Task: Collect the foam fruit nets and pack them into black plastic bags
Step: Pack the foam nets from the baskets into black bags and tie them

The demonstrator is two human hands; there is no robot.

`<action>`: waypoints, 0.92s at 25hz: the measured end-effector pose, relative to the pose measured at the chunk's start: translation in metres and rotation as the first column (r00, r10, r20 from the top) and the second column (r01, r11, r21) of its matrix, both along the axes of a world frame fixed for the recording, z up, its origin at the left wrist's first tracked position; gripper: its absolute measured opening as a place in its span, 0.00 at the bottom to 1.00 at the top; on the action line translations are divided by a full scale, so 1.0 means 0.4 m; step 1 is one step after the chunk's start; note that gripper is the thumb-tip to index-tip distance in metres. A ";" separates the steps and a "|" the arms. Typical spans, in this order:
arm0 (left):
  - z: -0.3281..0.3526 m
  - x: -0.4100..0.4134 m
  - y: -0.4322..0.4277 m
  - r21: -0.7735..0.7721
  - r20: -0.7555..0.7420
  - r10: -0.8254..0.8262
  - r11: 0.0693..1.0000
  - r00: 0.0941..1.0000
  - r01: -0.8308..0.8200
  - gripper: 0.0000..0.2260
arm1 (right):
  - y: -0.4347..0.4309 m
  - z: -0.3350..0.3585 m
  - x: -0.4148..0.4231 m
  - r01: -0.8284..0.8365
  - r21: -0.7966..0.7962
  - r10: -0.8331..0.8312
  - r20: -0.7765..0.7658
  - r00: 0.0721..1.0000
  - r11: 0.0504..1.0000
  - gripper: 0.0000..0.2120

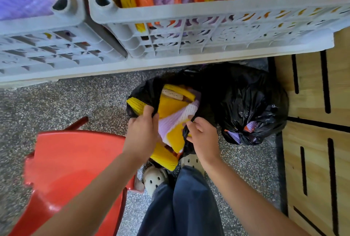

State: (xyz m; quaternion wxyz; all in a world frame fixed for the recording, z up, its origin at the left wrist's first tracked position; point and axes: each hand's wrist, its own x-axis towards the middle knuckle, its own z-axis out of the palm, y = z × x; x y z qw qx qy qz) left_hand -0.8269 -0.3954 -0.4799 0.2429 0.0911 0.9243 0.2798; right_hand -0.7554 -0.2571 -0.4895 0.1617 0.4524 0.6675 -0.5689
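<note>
An open black plastic bag [145, 93] sits on the speckled floor in front of my feet, stuffed with yellow, white and lilac foam fruit nets [174, 114]. My left hand [142, 131] grips the bag's left edge. My right hand [202, 137] pinches the bag's right edge. A yellow net sticks out at the bag's near side. To the right lies a second black bag [250, 106], tied shut, with lilac and orange foam showing at its knot.
Two grey slotted crates [208, 32] [47, 46] full of orange, yellow and lilac nets stand on a ledge above the bags. A red plastic chair [72, 169] is at lower left. A wooden slotted panel [318, 141] lines the right side.
</note>
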 end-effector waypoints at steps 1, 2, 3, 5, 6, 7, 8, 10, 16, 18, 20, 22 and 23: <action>0.032 0.009 0.012 0.028 -0.053 -0.061 0.998 0.997 0.063 0.08 | -0.001 0.025 0.004 0.048 -0.057 -0.049 -0.020 0.999 0.997 0.09; 0.065 0.017 0.025 0.066 -0.049 -0.119 0.990 0.992 0.122 0.10 | -0.001 0.052 0.010 0.089 -0.114 -0.095 -0.045 0.994 0.989 0.08; 0.101 0.024 0.041 0.136 -0.003 -0.137 0.981 0.991 0.136 0.12 | -0.001 0.083 0.013 0.115 -0.150 -0.127 -0.070 0.989 0.982 0.08; 0.154 0.040 0.067 0.306 0.151 -0.091 0.951 0.984 0.041 0.13 | -0.003 0.144 0.022 0.130 -0.129 -0.146 -0.122 0.982 0.983 0.06; 0.186 0.042 0.084 0.354 0.242 -0.038 0.934 0.970 -0.051 0.14 | -0.004 0.171 0.030 0.137 -0.090 -0.149 -0.147 0.978 0.987 0.05; 0.217 0.039 0.101 0.377 0.352 0.019 0.912 0.936 -0.161 0.16 | -0.002 0.203 0.042 0.153 -0.055 -0.160 -0.175 0.971 0.987 0.04; 0.246 0.036 0.118 0.390 0.466 0.059 0.882 0.883 -0.265 0.17 | 0.001 0.231 0.055 0.162 -0.029 -0.164 -0.206 0.965 0.986 0.05; 0.296 0.036 0.142 0.367 0.630 0.070 0.851 0.773 -0.376 0.16 | 0.003 0.274 0.083 0.138 0.046 -0.121 -0.261 0.958 0.989 0.06; 0.442 0.102 0.198 0.391 0.732 -0.072 0.859 0.678 -0.331 0.15 | 0.047 0.409 0.154 0.101 0.277 -0.029 -0.254 0.967 0.956 0.13; 0.501 0.126 0.226 0.394 0.750 -0.086 0.854 0.656 -0.339 0.17 | 0.068 0.454 0.190 0.059 0.337 0.025 -0.239 0.971 0.940 0.13; 0.546 0.150 0.251 0.389 0.737 -0.099 0.871 0.669 -0.301 0.18 | 0.084 0.498 0.221 -0.004 0.436 0.104 -0.204 0.973 0.900 0.14; 0.577 0.159 0.280 0.377 0.704 -0.140 0.904 0.696 -0.201 0.16 | 0.104 0.547 0.245 -0.015 0.437 0.121 -0.217 0.969 0.900 0.13; 0.594 0.158 0.297 0.369 0.692 -0.162 0.917 0.704 -0.152 0.16 | 0.119 0.569 0.257 0.022 0.364 0.078 -0.258 0.963 0.931 0.13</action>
